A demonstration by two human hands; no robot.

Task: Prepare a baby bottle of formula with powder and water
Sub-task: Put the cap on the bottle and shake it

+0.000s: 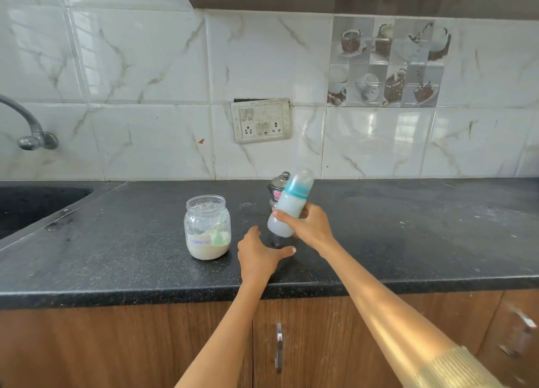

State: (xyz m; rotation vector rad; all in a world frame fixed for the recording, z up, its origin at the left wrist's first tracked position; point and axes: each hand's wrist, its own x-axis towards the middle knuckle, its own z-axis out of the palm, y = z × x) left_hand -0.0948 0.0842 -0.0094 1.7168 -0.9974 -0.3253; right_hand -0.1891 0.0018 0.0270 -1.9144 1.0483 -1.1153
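Mixing looks to be the step in hand, as I read it from my seat: the bottle (pixel 287 205) is up off the counter (pixel 408 233) at the centre of the frame, tilted with its clear cap toward the upper right, its blue collar screwed on and its body filled with a cloudy white liquid. My right hand (pixel 310 227) grips it round the lower body, fingers curled across the front and thumb behind. The bottle's outline is a little smeared, which I take as a sign of shaking, though one view cannot prove it. My left hand (pixel 259 255) sits just below and left of the bottle, low over the counter with the fingers relaxed and the thumb stretched out toward the right; it holds nothing, and I cannot tell whether the palm touches the stone. The jar (pixel 207 227), labelled formula, stands open left of centre, near the left hand but apart from it, with pale powder at the bottom and a green scoop (pixel 220 236) leaning inside. A small steel pot (pixel 278 187) with a lid stands behind the bottle against the wall. Powder and water both seem to be in already, so I judge the task nearly done. The next move, I think, calls for a firm grip while the lumps dissolve, then setting the bottle upright on bare counter right of the jar; the jar has no lid that I can see.
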